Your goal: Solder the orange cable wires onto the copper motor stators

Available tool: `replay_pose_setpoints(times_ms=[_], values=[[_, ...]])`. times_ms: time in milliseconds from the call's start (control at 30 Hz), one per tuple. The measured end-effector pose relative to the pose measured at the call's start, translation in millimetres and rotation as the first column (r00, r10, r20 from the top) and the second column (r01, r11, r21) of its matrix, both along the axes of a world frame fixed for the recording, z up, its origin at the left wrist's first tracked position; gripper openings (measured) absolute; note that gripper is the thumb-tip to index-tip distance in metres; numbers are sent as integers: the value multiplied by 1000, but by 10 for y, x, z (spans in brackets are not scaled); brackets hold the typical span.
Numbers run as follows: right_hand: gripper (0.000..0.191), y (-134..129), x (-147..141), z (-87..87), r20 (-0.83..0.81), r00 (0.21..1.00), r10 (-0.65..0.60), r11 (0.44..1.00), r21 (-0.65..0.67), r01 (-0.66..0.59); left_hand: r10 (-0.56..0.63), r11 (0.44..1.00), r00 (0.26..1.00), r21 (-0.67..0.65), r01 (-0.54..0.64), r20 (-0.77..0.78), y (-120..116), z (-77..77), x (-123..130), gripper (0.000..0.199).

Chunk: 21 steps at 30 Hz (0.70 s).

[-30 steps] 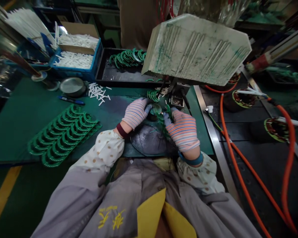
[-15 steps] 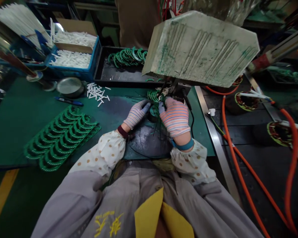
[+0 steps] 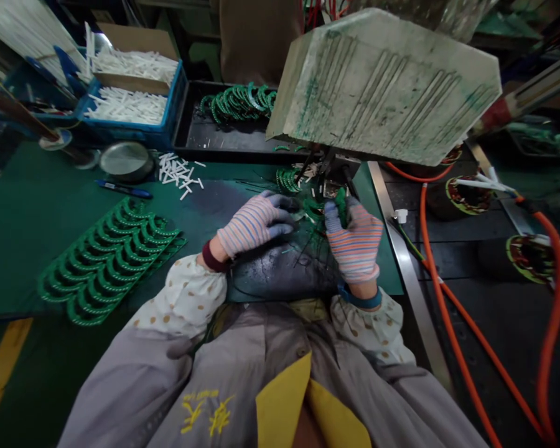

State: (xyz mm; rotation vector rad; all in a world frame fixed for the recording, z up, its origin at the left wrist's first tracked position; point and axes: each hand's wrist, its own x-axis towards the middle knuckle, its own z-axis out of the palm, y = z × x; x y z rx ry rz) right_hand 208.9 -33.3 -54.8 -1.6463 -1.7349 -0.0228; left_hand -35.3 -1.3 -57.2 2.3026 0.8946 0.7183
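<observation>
My right hand (image 3: 356, 242), in a striped glove, is closed on a green curved piece (image 3: 341, 204) that sticks up between thumb and fingers. To its left my left hand (image 3: 256, 223), gloved alike, reaches over the dark patch of the mat with thumb and fingers apart. Between the hands lie another green curved piece (image 3: 312, 208) and thin dark wires (image 3: 313, 242); their details are blurred. Just beyond, a small stack of green curved pieces (image 3: 287, 180) sits by a small fixture (image 3: 340, 169), partly hidden under a pale angled panel (image 3: 387, 87).
Rows of green curved pieces (image 3: 107, 261) lie at left. Behind are loose white sticks (image 3: 180, 173), a pen (image 3: 124, 189), a round metal lid (image 3: 126, 160), a blue bin (image 3: 172, 102) and a black tray (image 3: 214, 140). Orange hoses (image 3: 436, 274) run beyond the metal rail (image 3: 408, 267) at right.
My hands have moved apart: the right one rightward and slightly nearer me, the left one slightly left. A green curved piece now shows in my right hand. The view has shifted slightly.
</observation>
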Motion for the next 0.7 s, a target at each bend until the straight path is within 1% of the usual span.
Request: replay_pose_setpoints(times_ms=[33,67,100,167,233,267,300,400,467,500,567,633,700], values=[[42,2,-39,59,53,998,35,998,-59,-32,-48,999,998,-15,48,-29,-17,52,-64,28],[37,3,-109,123,110,992,61,991,-123,-47,-52,998,998,-48,51,-22,-21,85,-119,29],[32,6,-204,187,165,984,74,982,-182,-43,-11,996,1000,-85,12,8,-16,98,-161,31],[27,23,-419,297,256,964,76,960,-279,-1,158,979,984,-138,-147,79,14,65,-197,33],[24,78,-566,349,299,949,96,941,-339,12,345,935,927,-135,-327,144,49,-24,-172,35],[23,127,-581,342,297,949,108,937,-348,2,402,914,900,-122,-386,169,62,-77,-141,36],[21,189,-552,313,276,954,117,939,-344,-16,430,903,883,-111,-416,189,70,-130,-103,37],[23,382,-274,137,102,988,114,946,-316,-76,418,908,884,-110,-404,209,65,-249,29,41],[27,427,-96,37,-16,994,106,943,-315,-105,414,910,888,-116,-398,200,52,-292,97,40],[28,408,-61,17,-36,994,103,944,-311,-109,421,907,885,-119,-404,199,49,-308,118,40],[27,316,-137,49,20,995,101,950,-297,-91,438,899,874,-134,-418,212,63,-346,134,39],[26,236,-363,146,137,986,97,951,-304,-51,456,889,853,-173,-424,254,109,-404,120,41],[31,271,-610,234,223,969,102,943,-333,-22,468,882,829,-220,-417,308,179,-479,98,45]])
